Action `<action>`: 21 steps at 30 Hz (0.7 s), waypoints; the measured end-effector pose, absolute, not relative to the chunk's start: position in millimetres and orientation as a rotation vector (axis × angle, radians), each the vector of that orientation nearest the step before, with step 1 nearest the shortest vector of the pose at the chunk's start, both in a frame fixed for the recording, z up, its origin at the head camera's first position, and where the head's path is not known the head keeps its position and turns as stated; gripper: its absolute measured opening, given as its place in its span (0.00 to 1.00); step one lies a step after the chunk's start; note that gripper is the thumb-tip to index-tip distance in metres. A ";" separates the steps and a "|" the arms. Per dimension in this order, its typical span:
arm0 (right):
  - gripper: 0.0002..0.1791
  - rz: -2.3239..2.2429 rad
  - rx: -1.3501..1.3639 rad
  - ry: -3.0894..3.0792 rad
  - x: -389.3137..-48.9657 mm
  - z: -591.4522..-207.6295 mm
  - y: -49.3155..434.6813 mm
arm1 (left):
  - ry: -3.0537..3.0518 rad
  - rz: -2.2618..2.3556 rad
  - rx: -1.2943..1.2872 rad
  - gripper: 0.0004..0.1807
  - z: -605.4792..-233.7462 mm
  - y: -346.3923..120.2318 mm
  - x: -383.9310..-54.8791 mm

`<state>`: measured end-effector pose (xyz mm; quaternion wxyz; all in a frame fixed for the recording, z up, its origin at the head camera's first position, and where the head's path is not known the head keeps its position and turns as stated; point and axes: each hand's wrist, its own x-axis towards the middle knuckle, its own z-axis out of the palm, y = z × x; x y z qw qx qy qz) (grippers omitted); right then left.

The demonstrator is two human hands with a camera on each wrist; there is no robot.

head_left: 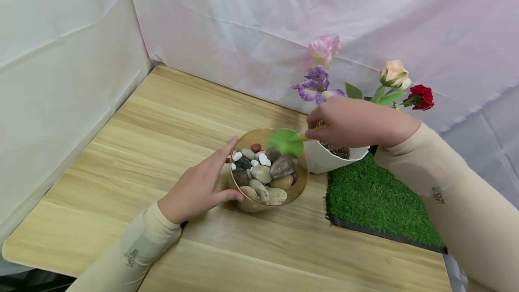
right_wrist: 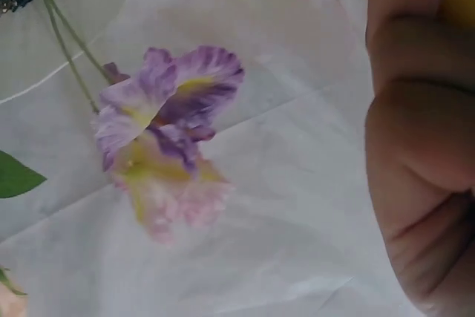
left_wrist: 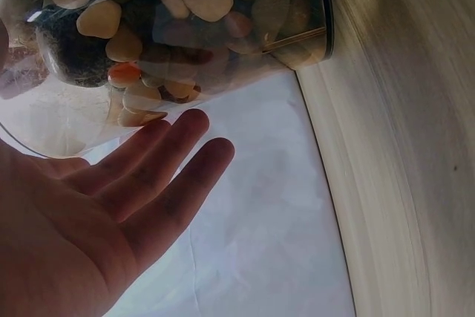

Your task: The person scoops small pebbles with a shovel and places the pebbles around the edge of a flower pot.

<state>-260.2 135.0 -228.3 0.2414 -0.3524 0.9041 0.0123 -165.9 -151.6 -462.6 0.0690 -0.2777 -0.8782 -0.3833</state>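
A clear amber container [head_left: 303,184] full of mixed stones [head_left: 261,174] stands on the wooden table. My left hand [head_left: 197,190] rests against its left side, thumb at the front and the other fingers further back. In the left wrist view those fingers [left_wrist: 174,161] look straight and spread beside the clear wall. My right hand [head_left: 361,120] grips the yellow handle of a small toy shovel. The shovel's green blade [head_left: 285,142] dips inside the container's far right rim, over the stones. In the right wrist view, curled fingers [right_wrist: 423,131] show around a bit of yellow handle.
A white pot [head_left: 324,161] with dark soil stands right of the container, partly under my right hand. It bears a purple iris [head_left: 316,85], a pink flower [head_left: 322,51], a peach rose [head_left: 394,75] and a red carnation [head_left: 421,97]. Green turf mat [head_left: 377,197] lies at right.
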 end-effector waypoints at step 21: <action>0.18 -0.341 -0.764 2.192 -271.2 -239.7 212.4 | -2.670 -1.165 -0.834 0.67 -463.0 -150.3 -168.0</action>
